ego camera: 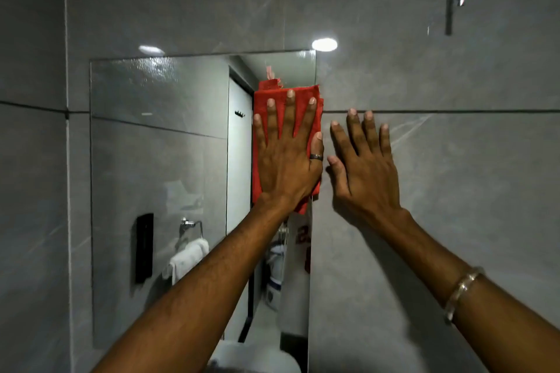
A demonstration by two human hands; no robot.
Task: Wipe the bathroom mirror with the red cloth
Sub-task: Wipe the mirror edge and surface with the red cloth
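Two hands lie flat with fingers spread; left hand (288, 157) presses the folded red cloth (266, 106) against the rectangular frameless mirror (157, 160)'s right edge; right hand (363, 166) rests empty on the grey tiled wall (454, 160) just beside it.

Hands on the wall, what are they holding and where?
Left hand presses the red cloth flat against the mirror, palm over its middle. Right hand holds nothing.

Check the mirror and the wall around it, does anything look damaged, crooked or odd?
Nothing looks broken or crooked. The mirror shows smeary streaks near its top left corner. The left hand presses the red cloth flat at the mirror's right edge; the right hand rests on the tiled wall beside it.
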